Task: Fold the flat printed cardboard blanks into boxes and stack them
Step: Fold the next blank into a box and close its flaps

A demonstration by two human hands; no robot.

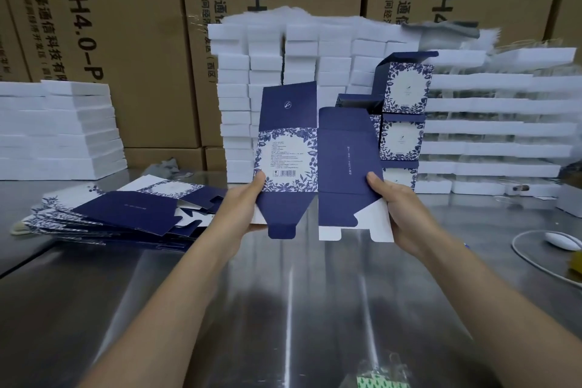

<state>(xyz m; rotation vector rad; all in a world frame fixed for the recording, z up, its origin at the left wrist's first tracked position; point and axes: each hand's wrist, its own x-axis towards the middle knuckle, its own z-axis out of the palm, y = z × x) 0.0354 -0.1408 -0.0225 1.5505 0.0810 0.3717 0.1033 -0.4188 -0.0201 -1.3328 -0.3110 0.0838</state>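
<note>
I hold one flat cardboard blank [315, 161], navy blue with a white floral panel and barcode, upright above the metal table [283, 293]. My left hand [242, 208] grips its left edge, thumb on the printed panel. My right hand [400, 211] grips its right edge, thumb on the navy panel. A fanned pile of flat blanks [119, 214] lies on the table to the left. Behind the held blank stands a stack of folded boxes [403, 113]; the top one has its lid flap raised.
White foam blocks are stacked at the back centre [283, 72], at the left [59, 132] and in rows at the right [491, 126]. Brown shipping cartons [126, 25] form the back wall. A white cable and device [563, 241] lie at the right edge.
</note>
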